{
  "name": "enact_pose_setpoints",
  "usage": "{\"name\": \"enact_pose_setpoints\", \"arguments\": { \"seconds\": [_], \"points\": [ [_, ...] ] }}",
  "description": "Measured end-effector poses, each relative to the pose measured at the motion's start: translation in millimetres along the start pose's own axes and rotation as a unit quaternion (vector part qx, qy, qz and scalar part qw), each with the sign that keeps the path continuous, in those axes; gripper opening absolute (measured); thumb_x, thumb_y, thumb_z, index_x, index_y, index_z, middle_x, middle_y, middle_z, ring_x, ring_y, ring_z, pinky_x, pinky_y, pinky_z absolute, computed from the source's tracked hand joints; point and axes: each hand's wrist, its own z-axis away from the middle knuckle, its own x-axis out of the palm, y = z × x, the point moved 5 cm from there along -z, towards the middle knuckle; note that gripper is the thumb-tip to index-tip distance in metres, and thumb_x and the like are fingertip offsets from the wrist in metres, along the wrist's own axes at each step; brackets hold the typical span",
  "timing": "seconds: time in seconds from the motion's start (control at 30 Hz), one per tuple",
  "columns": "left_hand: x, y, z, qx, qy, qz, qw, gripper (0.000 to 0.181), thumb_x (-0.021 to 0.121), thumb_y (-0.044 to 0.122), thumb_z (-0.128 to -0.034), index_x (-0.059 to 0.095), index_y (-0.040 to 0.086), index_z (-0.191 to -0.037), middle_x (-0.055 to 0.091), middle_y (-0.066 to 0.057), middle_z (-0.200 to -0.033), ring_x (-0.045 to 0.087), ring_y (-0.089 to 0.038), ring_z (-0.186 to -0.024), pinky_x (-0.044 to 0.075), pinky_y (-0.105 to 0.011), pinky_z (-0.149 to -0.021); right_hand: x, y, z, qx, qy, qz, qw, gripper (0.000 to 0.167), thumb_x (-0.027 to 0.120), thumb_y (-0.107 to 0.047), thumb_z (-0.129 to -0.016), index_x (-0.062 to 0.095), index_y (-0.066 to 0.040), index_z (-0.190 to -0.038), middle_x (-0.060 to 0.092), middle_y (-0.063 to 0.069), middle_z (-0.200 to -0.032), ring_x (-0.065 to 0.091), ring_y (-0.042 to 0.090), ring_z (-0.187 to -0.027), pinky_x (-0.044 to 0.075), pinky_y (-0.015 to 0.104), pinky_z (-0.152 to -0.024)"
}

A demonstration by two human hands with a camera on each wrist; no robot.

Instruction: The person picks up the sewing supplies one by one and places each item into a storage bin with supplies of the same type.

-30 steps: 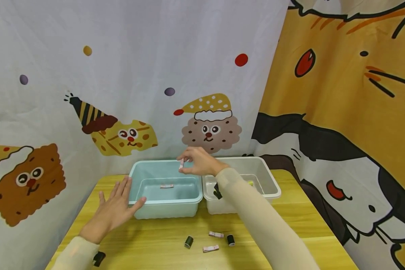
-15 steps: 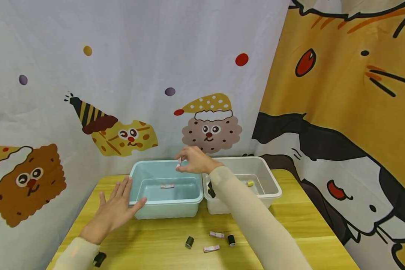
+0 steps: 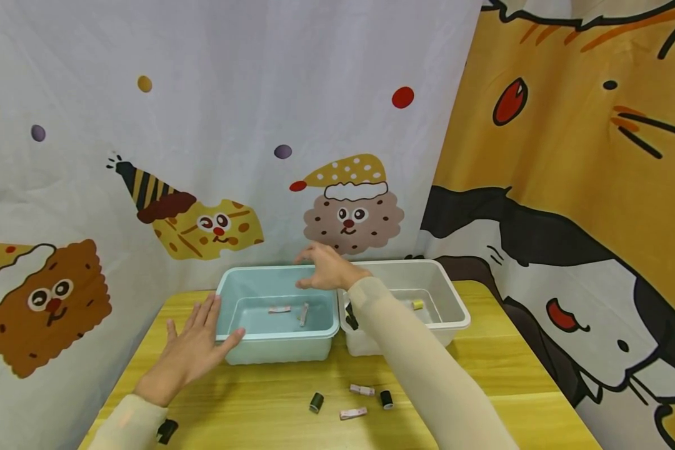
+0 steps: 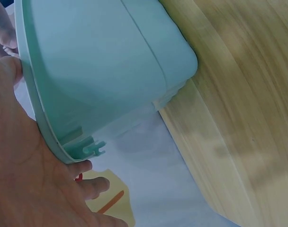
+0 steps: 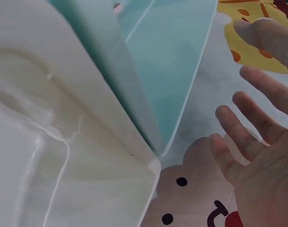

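My left hand (image 3: 194,344) rests against the left rim of a light blue plastic bin (image 3: 278,351), fingers straight; the left wrist view shows the palm along the rim. Over the bin's back right part hovers my right hand (image 3: 329,269), fingers apart and holding nothing. Two small pale pink-and-white strips, a left strip (image 3: 279,309) and a right strip (image 3: 304,315), lie on the bin's floor; their exact kind is unclear. In the right wrist view the right hand (image 5: 257,142) is spread beside both bins.
A white bin (image 3: 455,322) adjoins on the right, holding a yellow spool (image 3: 417,305) and a black item (image 3: 351,317). On the wooden table (image 3: 259,412) lie a dark green spool (image 3: 316,402), a black spool (image 3: 386,399), two pink strips (image 3: 353,414) and a black object (image 3: 167,431).
The pink-and-white strip that my right hand pinched has dropped into the blue bin, beside the other strip. My right fingers have spread. The left hand has stayed in place.
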Motion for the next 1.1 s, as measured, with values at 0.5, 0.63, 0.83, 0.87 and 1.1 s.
{"name": "enact_pose_setpoints", "arguments": {
  "seconds": [0.5, 0.63, 0.83, 0.87, 1.1],
  "points": [
    [-1.2, 1.5, 1.0, 0.003, 0.004, -0.003, 1.0000, 0.119, 0.044, 0.085, -0.1127, 0.011, -0.002, -0.186, 0.007, -0.028, -0.195, 0.015, -0.064, -0.177, 0.002, -0.103, -0.124, -2.1, 0.0, 11.3, -0.007, -0.003, -0.017, 0.9998, 0.052, 0.087, -0.034, -0.108, 0.077, -0.013, -0.154, 0.063, 0.011, -0.168, 0.052, 0.038, -0.166, 0.043, 0.060, -0.140],
    [-1.0, 1.3, 0.9, 0.002, 0.001, -0.001, 1.0000, 0.120, 0.044, 0.086, -0.1125, 0.010, -0.003, -0.186, 0.006, -0.028, -0.196, 0.014, -0.064, -0.177, 0.001, -0.103, -0.124, -3.7, -0.1, 14.8, -0.008, 0.003, -0.015, 0.9999, 0.050, 0.086, -0.034, -0.108, 0.077, -0.012, -0.153, 0.064, 0.011, -0.167, 0.056, 0.037, -0.163, 0.046, 0.060, -0.138],
    [-0.4, -0.3, 0.1, 0.001, 0.001, -0.001, 1.0000, 0.120, 0.044, 0.086, -0.1123, 0.011, -0.002, -0.186, 0.007, -0.028, -0.196, 0.015, -0.065, -0.176, 0.001, -0.104, -0.123, -6.0, -3.4, 20.8, -0.012, 0.007, -0.019, 0.9997, 0.049, 0.084, -0.034, -0.109, 0.077, -0.013, -0.153, 0.065, 0.011, -0.166, 0.044, 0.041, -0.173, 0.037, 0.063, -0.143],
    [-0.2, -0.3, 0.1, 0.000, 0.001, 0.000, 1.0000, 0.120, 0.045, 0.086, -0.1123, 0.011, -0.002, -0.186, 0.007, -0.028, -0.196, 0.015, -0.065, -0.177, 0.001, -0.104, -0.123, -6.5, -4.3, 22.0, -0.015, 0.009, -0.017, 0.9997, 0.049, 0.084, -0.034, -0.109, 0.078, -0.014, -0.153, 0.065, 0.011, -0.166, 0.045, 0.041, -0.172, 0.038, 0.063, -0.143],
    [0.3, -0.3, 0.2, -0.002, -0.001, 0.002, 1.0000, 0.120, 0.046, 0.085, -0.1122, 0.010, -0.001, -0.186, 0.008, -0.027, -0.196, 0.015, -0.064, -0.177, 0.001, -0.103, -0.124, -9.8, -10.7, 33.1, -0.025, 0.016, -0.003, 0.9996, 0.046, 0.083, -0.037, -0.110, 0.078, -0.020, -0.153, 0.067, 0.008, -0.163, 0.056, 0.037, -0.163, 0.044, 0.064, -0.139]
  ]
}}
